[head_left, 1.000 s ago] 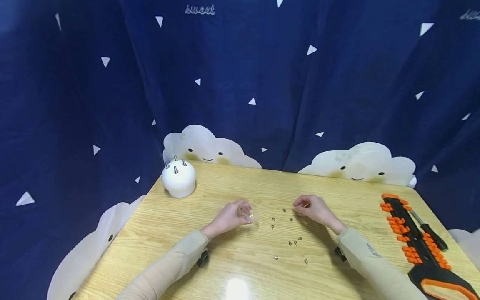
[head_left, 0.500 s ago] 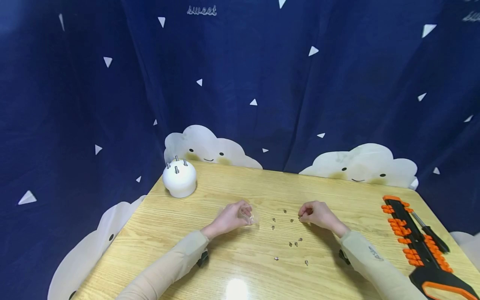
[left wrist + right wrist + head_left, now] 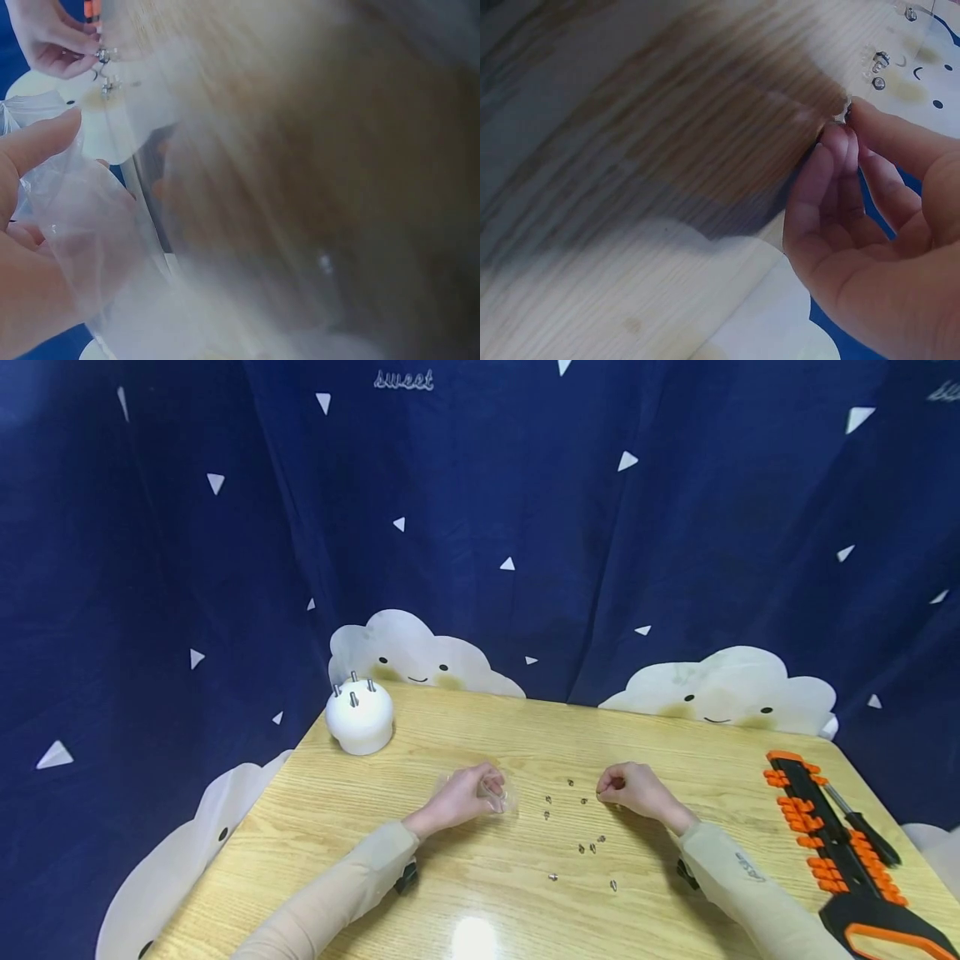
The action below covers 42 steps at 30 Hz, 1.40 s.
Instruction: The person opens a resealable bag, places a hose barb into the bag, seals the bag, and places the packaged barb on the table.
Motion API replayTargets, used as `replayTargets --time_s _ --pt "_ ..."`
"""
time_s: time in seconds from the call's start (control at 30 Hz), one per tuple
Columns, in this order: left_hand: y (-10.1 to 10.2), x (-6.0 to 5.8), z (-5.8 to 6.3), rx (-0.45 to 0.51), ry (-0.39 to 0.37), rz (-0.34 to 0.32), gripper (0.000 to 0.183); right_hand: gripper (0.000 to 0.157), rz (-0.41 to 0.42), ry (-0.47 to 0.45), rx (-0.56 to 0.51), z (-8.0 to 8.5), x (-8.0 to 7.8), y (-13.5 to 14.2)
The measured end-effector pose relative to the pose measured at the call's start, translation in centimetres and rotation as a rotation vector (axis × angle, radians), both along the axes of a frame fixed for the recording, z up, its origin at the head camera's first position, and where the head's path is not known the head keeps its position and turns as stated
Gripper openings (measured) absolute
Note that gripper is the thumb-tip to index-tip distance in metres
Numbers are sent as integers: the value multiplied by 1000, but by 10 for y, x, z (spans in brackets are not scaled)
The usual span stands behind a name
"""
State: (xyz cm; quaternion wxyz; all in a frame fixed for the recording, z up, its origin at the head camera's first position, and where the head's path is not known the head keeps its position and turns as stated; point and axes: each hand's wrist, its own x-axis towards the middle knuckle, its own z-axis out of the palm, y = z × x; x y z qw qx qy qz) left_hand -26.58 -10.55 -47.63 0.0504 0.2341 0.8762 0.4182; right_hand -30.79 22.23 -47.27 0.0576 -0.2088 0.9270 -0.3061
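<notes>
My left hand point(image 3: 459, 795) grips a thin clear plastic bag point(image 3: 94, 225), thumb on one side and fingers behind it. Part of the bag sticks out past the fingertips in the head view. Farther right, my right hand point(image 3: 641, 791) is low over the wooden table point(image 3: 450, 718). Its thumb and forefinger pinch a small metal screw point(image 3: 843, 117), mostly covered by the fingertips. Between the two hands and nearer the person lie several similar small screws point(image 3: 547, 815), scattered singly. Two of them, one a shiny screw point(image 3: 880, 62), show just beyond the right fingertips in the right wrist view.
A white round-topped object point(image 3: 360, 727) with several metal pegs stands at the back left. Along the right edge lies a black rack point(image 3: 825, 818) with orange clips, and a screwdriver point(image 3: 866, 833) beside it. A dark blue curtain point(image 3: 465, 468) hangs behind the table.
My right hand has shifted slightly right and towards the person, its fingertips now drawn together on a screw. The left hand keeps its place with the bag. The head view has shifted very slightly.
</notes>
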Motion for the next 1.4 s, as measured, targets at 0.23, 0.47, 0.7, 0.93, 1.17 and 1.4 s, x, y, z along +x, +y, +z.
replayTargets --time_s 0.23,0.47,0.7,0.93,1.17,1.4 --pt "2 -1 1 8 -11 -6 38 5 31 52 1 4 0 -1" --pt "4 -2 3 -18 2 -7 38 5 41 76 -17 11 2 -5" --pt "5 -2 4 -24 9 -14 39 5 35 69 -80 15 4 -14" --pt "5 -2 3 -21 -2 -15 40 4 37 71 -141 23 9 -30" --pt "7 -3 0 -40 6 -2 41 4 91 88 -172 28 13 -50" --pt "7 -2 -3 -26 4 5 40 5 143 88 -191 30 12 -68"
